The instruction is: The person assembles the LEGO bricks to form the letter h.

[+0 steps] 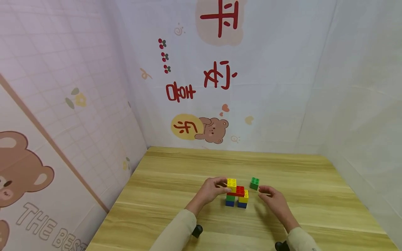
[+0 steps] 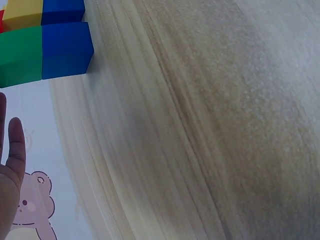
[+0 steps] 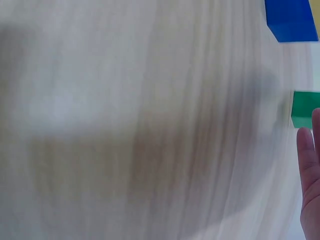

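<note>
A small bridge of toy building blocks stands on the table. Its left column is a blue block (image 1: 230, 203) under a green block (image 1: 230, 197); the right one has a yellow block (image 1: 243, 199) over a blue block (image 1: 242, 205). Across both lies a red block (image 1: 240, 190), topped at its left end by another yellow block (image 1: 231, 185). My left hand (image 1: 211, 190) pinches that top yellow block from the left, thumb in front. To the right of a loose green block (image 1: 254, 183), my right hand (image 1: 274, 199) hovers with loosely bent fingers, holding nothing.
The wood-grain table (image 1: 176, 164) ends at a white printed backdrop (image 1: 276, 115) behind, with a patterned cloth (image 1: 78, 132) on the left. Black wrist mounts (image 1: 197, 231) show below both sleeves.
</note>
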`<state>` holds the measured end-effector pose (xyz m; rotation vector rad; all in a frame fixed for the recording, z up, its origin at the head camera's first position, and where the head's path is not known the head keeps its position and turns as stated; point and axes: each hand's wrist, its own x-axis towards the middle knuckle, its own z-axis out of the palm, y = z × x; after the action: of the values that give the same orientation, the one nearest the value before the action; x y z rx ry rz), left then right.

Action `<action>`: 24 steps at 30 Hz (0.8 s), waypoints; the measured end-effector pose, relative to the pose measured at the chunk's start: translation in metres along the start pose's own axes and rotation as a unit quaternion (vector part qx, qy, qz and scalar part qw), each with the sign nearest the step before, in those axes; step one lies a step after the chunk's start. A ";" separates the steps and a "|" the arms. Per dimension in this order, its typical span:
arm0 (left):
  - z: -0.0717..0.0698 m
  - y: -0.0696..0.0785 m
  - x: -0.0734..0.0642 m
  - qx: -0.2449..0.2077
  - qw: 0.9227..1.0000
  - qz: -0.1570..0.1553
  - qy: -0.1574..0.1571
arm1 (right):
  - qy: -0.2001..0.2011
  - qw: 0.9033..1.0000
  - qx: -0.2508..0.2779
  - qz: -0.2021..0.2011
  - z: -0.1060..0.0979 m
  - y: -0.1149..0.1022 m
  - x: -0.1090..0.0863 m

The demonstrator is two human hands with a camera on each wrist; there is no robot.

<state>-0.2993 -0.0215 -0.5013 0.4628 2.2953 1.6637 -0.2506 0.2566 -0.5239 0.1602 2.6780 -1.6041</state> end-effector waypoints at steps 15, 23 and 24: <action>0.000 -0.003 -0.006 -0.013 1.000 -0.007 0.003 | 0.031 0.999 -0.025 0.003 -0.011 0.008 0.019; 0.002 -0.002 -0.005 -0.007 1.000 0.009 0.003 | 0.026 0.999 -0.006 0.023 -0.004 0.012 0.036; 0.001 -0.002 -0.005 -0.007 1.000 0.009 0.003 | 0.025 0.999 -0.005 0.024 -0.002 0.011 0.037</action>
<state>-0.2944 -0.0227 -0.5032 0.4779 2.2887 1.6907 -0.2867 0.2666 -0.5353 0.2661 2.6962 -1.5948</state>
